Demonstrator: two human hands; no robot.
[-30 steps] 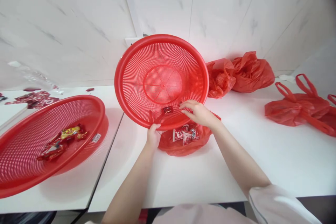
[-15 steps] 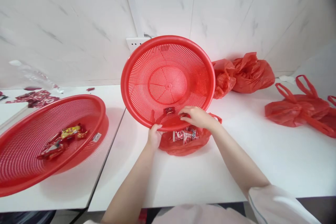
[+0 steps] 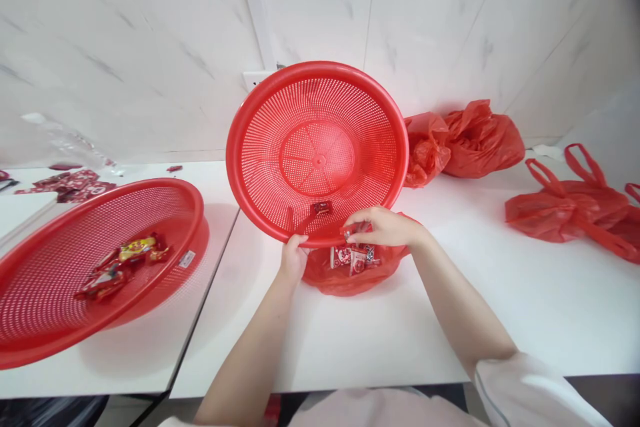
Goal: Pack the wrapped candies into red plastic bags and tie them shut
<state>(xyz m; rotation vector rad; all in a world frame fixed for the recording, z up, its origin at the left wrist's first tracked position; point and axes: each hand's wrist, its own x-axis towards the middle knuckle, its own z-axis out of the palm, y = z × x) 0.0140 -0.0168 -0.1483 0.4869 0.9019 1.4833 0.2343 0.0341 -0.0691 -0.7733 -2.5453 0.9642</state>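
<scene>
My left hand [image 3: 294, 257] grips the near rim of a round red plastic colander [image 3: 235, 147], which is tilted up on its side with its hollow facing me. One small wrapped candy [image 3: 323, 207] lies inside, low on the mesh wall. At the near right rim, my right hand [image 3: 383, 227] pinches another small wrapped candy [image 3: 347, 235] between thumb and fingers. Directly below the rim is an open red plastic bag [image 3: 333, 285], with several white-and-red wrapped candies [image 3: 357, 261] showing in its mouth. The colander and my right hand hide part of the bag.
Another red colander [image 3: 197, 213] leans at the left, holding several wrapped candies [image 3: 137, 248]. Red wrappers [image 3: 75, 185] and a clear plastic bottle [image 3: 70, 140] lie behind it. Filled red bags [image 3: 483, 140] stand by the wall; more red bags [image 3: 555, 213] sit at the right.
My right hand has moved slightly down and right, from inside the colander to its rim, with a candy pinched in it. The colander has shifted slightly up and left.
</scene>
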